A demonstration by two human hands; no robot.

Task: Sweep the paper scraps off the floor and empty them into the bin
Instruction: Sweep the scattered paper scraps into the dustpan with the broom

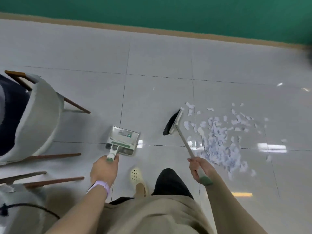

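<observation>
A heap of white paper scraps (219, 139) lies spread over the grey tiled floor at the right. My right hand (200, 168) grips the pale handle of a small broom (173, 123). The broom's dark bristles hang just left of the scraps. My left hand (103, 171) holds the handle of a white and green dustpan (123, 141). The dustpan is low over the floor, left of the broom and apart from the scraps. No bin is in view.
A white upholstered chair (33, 119) with brown wooden legs stands at the left, close to the dustpan. A black cable (33, 208) runs along the bottom left. My foot in a cream clog (137, 179) is between my hands. A green wall (168, 12) runs across the back.
</observation>
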